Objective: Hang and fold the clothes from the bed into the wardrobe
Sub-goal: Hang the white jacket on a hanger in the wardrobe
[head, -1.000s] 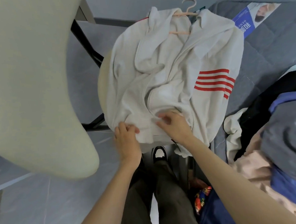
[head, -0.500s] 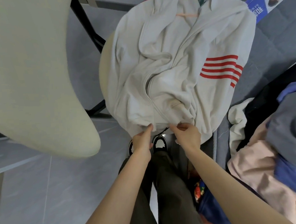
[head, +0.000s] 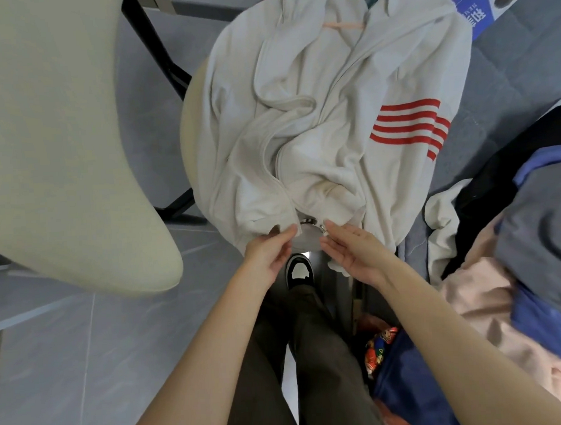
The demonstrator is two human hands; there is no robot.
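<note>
A cream zip hoodie (head: 318, 145) with red stripes on one sleeve lies spread over a round chair seat (head: 187, 136), with a pink hanger (head: 344, 25) inside its collar. Its front zip is open at the bottom hem. My left hand (head: 268, 255) pinches the left hem edge beside the zip. My right hand (head: 356, 254), palm turned up, pinches the right hem edge at the metal zip slider (head: 322, 228). The two hands are a few centimetres apart.
A cream chair back (head: 57, 142) fills the left. The grey bed (head: 509, 70) at the right carries a pile of clothes (head: 518, 248) in pink, blue, grey and black, and a blue leaflet (head: 476, 10). My legs and a shoe (head: 298, 270) stand on grey floor tiles.
Both hands slid down from the hoodie's lower front to its bottom hem and came together at the two zip ends. The camera moved closer.
</note>
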